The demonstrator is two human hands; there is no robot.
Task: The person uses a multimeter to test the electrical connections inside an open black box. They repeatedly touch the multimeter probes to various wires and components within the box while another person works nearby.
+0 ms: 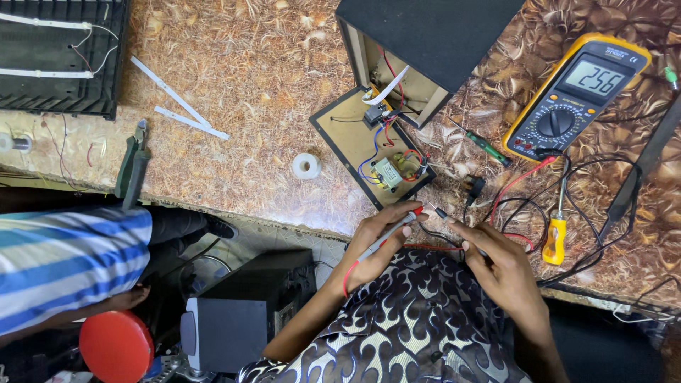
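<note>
At the near edge of the tabletop point(234, 71), the person's left hand point(379, 237) has its grip closed around a red probe point(394, 230) and the right hand point(500, 266) is pinched shut on a black probe point(443, 213), both tips just short of the small transformer point(389, 172) on the open board point(358, 145). Probably best to brace the wrists on the edge, keeping the tips apart. Room's tight: yellow multimeter point(578, 96) and tangled leads to the right, tape roll point(306, 166) left.
</note>
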